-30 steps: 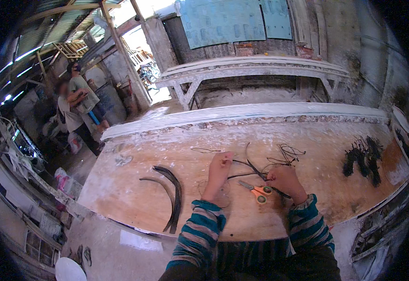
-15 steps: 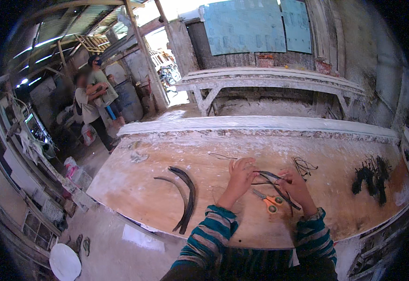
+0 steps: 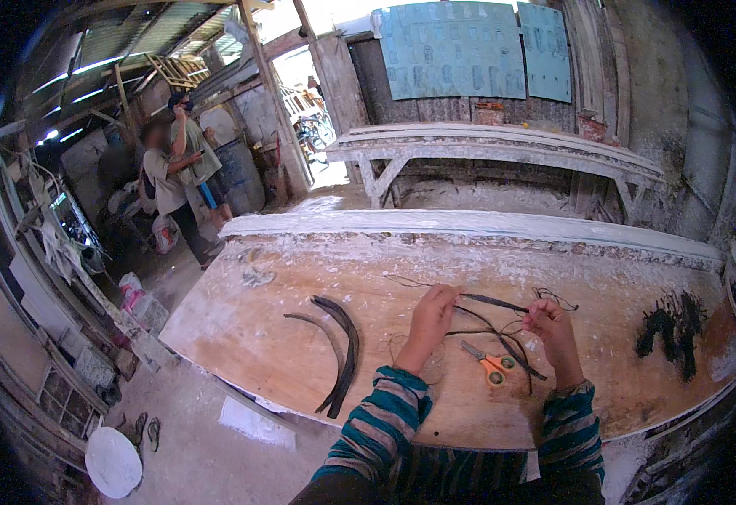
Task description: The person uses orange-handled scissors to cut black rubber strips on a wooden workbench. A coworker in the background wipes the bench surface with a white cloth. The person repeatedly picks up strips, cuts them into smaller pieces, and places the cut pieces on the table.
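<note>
A dark, flat strip (image 3: 496, 300) is stretched between my two hands above the wooden tabletop. My left hand (image 3: 435, 318) pinches its left end. At its other end, the fingers of my right hand (image 3: 553, 324) are closed on it, with a thin dark strand beside them. Below the held strip, several loose black strips (image 3: 513, 349) lie crossed on the wood. Scissors with orange handles (image 3: 496, 365) rest just under these, blades toward upper left. Thin black cord (image 3: 560, 295) shows behind my right hand. What the strips are made of, I cannot tell.
Long curved black strips (image 3: 349, 353) lie on the table's left part. A clump of knotted black strands (image 3: 674, 332) is at the right. A white ledge (image 3: 469, 225) runs along the far edge; behind it stands a whitish bench (image 3: 503, 147). Two people (image 3: 184, 168) stand far left.
My hands have moved a little apart and the held strip is now drawn straight between them. Crossed strips now lie on the table below. The view has shifted slightly.
</note>
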The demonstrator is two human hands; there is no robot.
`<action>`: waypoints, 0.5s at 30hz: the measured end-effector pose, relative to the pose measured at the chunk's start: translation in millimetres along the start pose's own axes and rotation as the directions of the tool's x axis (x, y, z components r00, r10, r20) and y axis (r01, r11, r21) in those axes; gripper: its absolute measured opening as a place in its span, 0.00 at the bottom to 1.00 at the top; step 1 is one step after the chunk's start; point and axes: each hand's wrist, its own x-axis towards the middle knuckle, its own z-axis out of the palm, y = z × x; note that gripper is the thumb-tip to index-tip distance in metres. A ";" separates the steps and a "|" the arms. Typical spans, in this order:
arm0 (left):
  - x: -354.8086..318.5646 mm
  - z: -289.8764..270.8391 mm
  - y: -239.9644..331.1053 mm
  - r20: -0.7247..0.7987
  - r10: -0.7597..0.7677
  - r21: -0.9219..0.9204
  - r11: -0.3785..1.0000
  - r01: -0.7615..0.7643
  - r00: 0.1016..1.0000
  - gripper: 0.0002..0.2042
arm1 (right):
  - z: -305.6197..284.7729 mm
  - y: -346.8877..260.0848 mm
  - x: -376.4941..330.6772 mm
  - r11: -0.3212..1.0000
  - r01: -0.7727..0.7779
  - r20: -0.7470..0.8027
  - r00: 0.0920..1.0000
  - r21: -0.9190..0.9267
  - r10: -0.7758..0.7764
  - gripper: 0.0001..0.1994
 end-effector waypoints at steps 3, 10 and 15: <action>3.5 -4.5 0.3 -0.041 -0.027 0.013 1.000 0.028 0.999 0.13 | -3.4 1.0 0.4 0.999 -0.040 -0.031 0.999 -0.025 0.039 0.06; 7.8 -13.2 -9.7 -0.209 0.031 0.070 0.997 -0.016 0.977 0.14 | -5.4 1.6 1.2 0.992 -0.066 0.004 0.998 -0.107 0.067 0.08; 10.6 -19.6 -15.5 -0.320 0.089 0.090 0.994 -0.063 0.943 0.14 | -5.2 3.7 0.8 0.976 -0.027 0.127 0.990 -0.216 0.056 0.11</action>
